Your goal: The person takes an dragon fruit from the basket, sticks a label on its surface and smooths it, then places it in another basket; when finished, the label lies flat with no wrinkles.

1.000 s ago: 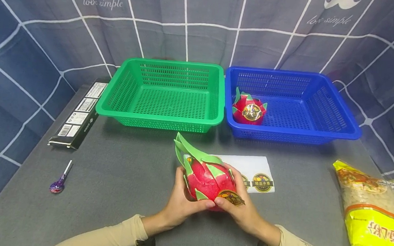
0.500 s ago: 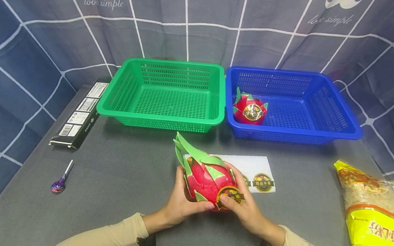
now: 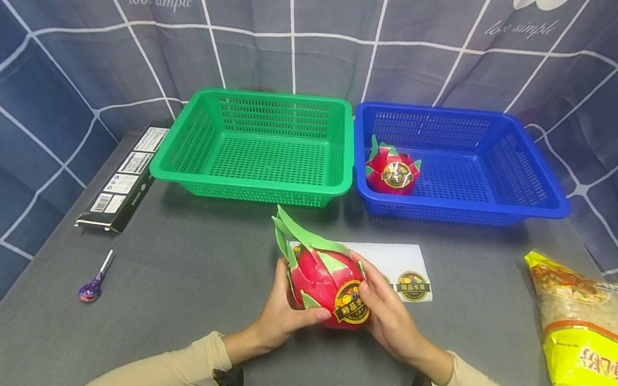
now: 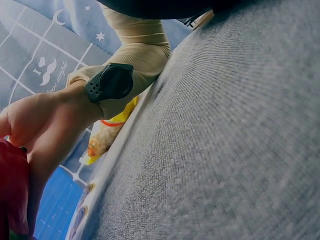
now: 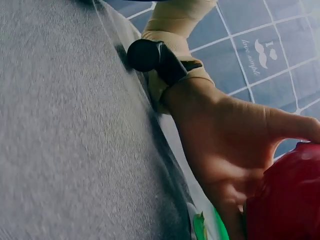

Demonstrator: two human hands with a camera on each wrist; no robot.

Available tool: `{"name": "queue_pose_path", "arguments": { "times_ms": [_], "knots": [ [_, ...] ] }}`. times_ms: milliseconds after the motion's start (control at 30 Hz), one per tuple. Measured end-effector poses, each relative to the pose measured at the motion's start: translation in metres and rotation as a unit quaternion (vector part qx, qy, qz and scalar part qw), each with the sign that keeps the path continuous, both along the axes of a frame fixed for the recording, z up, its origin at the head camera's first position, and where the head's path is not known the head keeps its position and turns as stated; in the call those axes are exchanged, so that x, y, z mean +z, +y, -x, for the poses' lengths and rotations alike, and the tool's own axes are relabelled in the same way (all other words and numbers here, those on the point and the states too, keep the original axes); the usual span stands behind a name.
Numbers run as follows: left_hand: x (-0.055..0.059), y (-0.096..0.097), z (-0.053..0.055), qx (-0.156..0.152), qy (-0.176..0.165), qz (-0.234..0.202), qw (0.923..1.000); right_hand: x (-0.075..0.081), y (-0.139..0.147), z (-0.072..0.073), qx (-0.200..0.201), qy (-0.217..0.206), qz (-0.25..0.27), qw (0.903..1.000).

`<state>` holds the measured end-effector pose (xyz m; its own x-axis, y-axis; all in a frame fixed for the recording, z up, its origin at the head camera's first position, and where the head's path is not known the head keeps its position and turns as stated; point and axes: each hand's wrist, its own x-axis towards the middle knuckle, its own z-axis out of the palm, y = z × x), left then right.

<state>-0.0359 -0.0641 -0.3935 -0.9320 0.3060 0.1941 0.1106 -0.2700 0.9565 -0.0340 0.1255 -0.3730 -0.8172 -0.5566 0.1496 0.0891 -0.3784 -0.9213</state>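
A red dragon fruit with long green leaf tips is held above the grey table, its leaves pointing up and left. My left hand grips its left side, thumb across the lower front. The right hand holds the right side, with its thumb at the edge of a round black-and-gold sticker on the skin. Fingers behind the fruit are hidden. In the left wrist view the right palm lies against the red skin. Behind the fruit lies a white sticker sheet, partly covered.
A green basket and a blue basket stand side by side at the back. Another stickered dragon fruit sits in the blue one. A long black box and a lollipop lie left, a yellow food bag right.
The right thumb has slid off the sticker's face toward its upper right edge. The sticker, tilted up from the skin before, now lies flat and shows fully. The left hand keeps its grip.
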Motion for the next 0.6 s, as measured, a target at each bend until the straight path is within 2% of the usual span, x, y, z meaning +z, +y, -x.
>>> {"name": "queue_pose_path", "arguments": {
  "times_ms": [133,267,400,600],
  "knots": [
    [0.0004,-0.0003,0.001,0.0,-0.003,0.006,1.0,0.0022,0.0,0.0018,0.005,-0.035,-0.004,0.9994],
    [0.0006,-0.0004,0.0019,0.002,-0.003,0.006,1.0,0.004,0.0008,0.0033,0.026,-0.076,-0.006,0.9967],
    [0.0,-0.0008,0.0018,-0.002,-0.017,0.006,0.9998,0.0053,0.0028,0.0046,0.039,-0.11,-0.019,0.993],
    [-0.0014,-0.0016,-0.0001,-0.018,-0.033,0.006,0.9993,0.0052,0.0063,0.0055,0.044,-0.116,-0.013,0.9922]
  ]
}}
